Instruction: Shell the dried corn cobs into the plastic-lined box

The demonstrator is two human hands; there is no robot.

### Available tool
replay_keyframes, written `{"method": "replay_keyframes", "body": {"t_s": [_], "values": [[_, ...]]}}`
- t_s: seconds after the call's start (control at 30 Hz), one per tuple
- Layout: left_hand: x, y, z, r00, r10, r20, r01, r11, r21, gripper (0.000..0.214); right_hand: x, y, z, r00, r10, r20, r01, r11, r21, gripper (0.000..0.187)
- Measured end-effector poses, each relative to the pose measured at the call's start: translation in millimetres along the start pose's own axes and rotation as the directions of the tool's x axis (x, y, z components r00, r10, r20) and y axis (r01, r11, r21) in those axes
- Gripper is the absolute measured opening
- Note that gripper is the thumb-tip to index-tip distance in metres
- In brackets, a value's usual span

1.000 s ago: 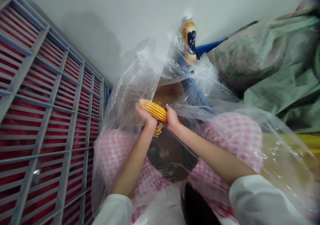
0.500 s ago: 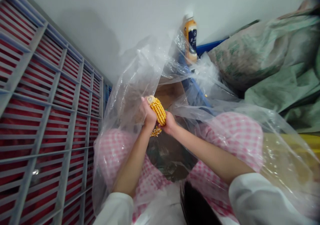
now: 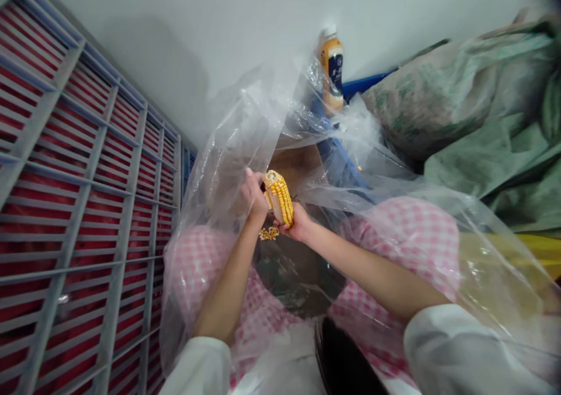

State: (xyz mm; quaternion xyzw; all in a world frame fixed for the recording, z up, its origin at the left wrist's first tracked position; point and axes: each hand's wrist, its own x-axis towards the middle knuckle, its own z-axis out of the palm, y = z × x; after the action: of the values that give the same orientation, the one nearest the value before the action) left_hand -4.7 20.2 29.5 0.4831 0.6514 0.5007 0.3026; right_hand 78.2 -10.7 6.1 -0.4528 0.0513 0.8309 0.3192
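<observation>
An ear of corn (image 3: 283, 199) with yellow kernels is held between my two hands, its pale blunt end uppermost. A bare strip without kernels runs down the side facing my left hand. My left hand (image 3: 254, 195) is at the upper left of the cob, fingers bent against it and thumb tip pointing up. Around the lower end, my right hand (image 3: 299, 222) is closed from the right, its fingers partly hidden behind the corn. Loose kernels (image 3: 269, 234) lie just below the cob, in the clear plastic bag (image 3: 228, 132) spread open between my knees.
On my left stands a tall slatted plastic crate (image 3: 83, 208) with red behind it. An orange drink bottle (image 3: 333, 70) stands by the wall, beside a blue bin edge (image 3: 350, 164). Greenish woven sacks (image 3: 460, 97) are heaped to the right. Something yellow (image 3: 532, 249) lies at far right.
The corn has turned in my hands, so its bare strip now shows. My left palm has shifted slightly left off the cob's face; my right hand keeps its hold.
</observation>
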Motion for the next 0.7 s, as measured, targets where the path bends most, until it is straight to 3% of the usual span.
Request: {"method": "replay_keyframes", "body": {"t_s": [0.27,0.37,0.5,0.57,0.7], "values": [[26,-2,-13.9,0.992,0.116,0.046,-0.122,0.982,0.147,0.045,-1,-8,-3,0.998,-0.055,0.019,0.054,0.998,0.033,0.026],[28,1,-15.3,0.997,0.045,0.057,-0.051,0.994,0.096,0.048,1,-7,-3,0.997,-0.082,-0.001,0.082,0.996,0.035,0.027],[21,2,-9.3,0.985,-0.111,0.133,0.111,0.994,0.003,0.061,5,-2,-3,0.979,-0.157,-0.131,0.154,0.988,-0.029,0.027],[19,0,-5.8,0.981,-0.175,0.083,0.172,0.984,0.045,0.065,8,1,-3,0.965,-0.191,-0.179,0.18,0.981,-0.079,0.027],[14,-6,-2.1,0.993,-0.118,-0.021,0.12,0.984,0.135,0.069,14,7,-9,0.987,-0.143,-0.075,0.135,0.986,-0.101,0.027]]}}
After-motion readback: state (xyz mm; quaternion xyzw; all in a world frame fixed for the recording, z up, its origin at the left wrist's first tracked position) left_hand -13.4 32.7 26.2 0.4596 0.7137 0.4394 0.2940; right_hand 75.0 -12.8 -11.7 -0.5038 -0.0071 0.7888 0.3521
